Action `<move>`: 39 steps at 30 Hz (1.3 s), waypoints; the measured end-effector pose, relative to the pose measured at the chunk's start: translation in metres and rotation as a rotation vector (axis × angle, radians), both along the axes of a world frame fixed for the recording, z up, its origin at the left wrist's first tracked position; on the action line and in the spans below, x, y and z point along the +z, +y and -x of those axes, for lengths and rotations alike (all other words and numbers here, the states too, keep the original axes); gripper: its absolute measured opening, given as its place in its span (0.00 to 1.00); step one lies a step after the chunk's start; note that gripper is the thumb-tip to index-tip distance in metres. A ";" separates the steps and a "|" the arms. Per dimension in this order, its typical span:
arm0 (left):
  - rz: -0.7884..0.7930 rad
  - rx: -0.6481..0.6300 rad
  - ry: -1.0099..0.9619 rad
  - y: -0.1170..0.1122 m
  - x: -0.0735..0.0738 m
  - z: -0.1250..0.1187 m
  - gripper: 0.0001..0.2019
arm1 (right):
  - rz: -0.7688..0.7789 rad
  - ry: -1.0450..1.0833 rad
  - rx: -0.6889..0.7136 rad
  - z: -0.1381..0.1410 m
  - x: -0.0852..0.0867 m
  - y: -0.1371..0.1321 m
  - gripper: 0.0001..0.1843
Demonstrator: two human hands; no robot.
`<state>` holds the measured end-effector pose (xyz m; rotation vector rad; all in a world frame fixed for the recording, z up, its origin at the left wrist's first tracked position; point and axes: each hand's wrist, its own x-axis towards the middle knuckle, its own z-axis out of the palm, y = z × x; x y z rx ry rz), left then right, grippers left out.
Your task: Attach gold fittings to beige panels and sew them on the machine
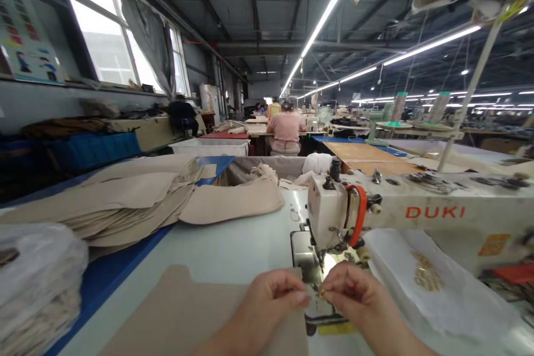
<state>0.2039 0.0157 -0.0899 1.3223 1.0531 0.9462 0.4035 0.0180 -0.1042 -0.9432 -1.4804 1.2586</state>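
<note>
My left hand [273,297] and right hand [354,292] pinched together on a small brass ring [321,292], just before the sewing machine [334,217], beige fabric panel [183,311] beneath my left wrist.

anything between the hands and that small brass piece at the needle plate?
Nothing visible. The left hand and right hand already pinch the small brass piece between their fingertips, just in front of the sewing machine. The tan fabric panel lies to the left under the left wrist, not in between.
</note>
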 end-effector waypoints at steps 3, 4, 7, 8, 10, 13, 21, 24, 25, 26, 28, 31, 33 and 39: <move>0.003 -0.006 -0.023 0.002 0.000 0.001 0.13 | 0.020 0.029 0.024 0.007 0.001 0.002 0.16; 0.002 -0.009 -0.025 0.003 0.000 0.001 0.13 | 0.019 0.038 0.022 0.008 0.002 0.003 0.16; 0.002 -0.011 -0.012 0.005 -0.001 0.003 0.13 | 0.008 0.055 0.031 0.009 0.001 0.006 0.15; 0.006 -0.010 -0.007 0.007 -0.002 0.003 0.14 | 0.010 0.058 0.038 0.009 0.001 0.007 0.15; 0.024 -0.016 -0.011 0.009 -0.003 0.004 0.16 | 0.031 0.073 0.052 0.009 -0.001 0.009 0.16; 0.085 -0.044 -0.065 0.010 -0.006 0.006 0.20 | 0.126 0.150 0.089 0.008 -0.003 0.010 0.19; 0.272 -0.110 -0.203 0.006 -0.009 0.006 0.21 | 0.376 0.321 0.180 0.019 -0.005 0.005 0.18; 0.243 -0.071 -0.178 0.009 -0.011 0.005 0.24 | 0.262 0.209 0.129 0.019 -0.011 0.010 0.19; 0.229 -0.054 -0.172 0.010 -0.012 0.005 0.25 | 0.229 0.175 0.114 0.019 -0.013 0.011 0.20; 0.216 -0.038 -0.165 0.011 -0.013 0.005 0.26 | 0.208 0.150 0.106 0.019 -0.013 0.012 0.20; 0.193 -0.018 -0.145 0.012 -0.014 0.005 0.26 | 0.190 0.130 0.109 0.020 -0.013 0.012 0.21; 0.159 0.006 -0.109 0.012 -0.015 0.005 0.24 | 0.195 0.146 0.128 0.028 -0.011 0.011 0.22; 0.164 0.024 -0.107 0.012 -0.015 0.006 0.23 | 0.229 0.169 0.122 0.035 -0.012 0.012 0.24; 0.322 0.019 -0.293 0.010 -0.015 0.010 0.20 | 0.321 0.264 0.096 0.037 -0.022 0.018 0.23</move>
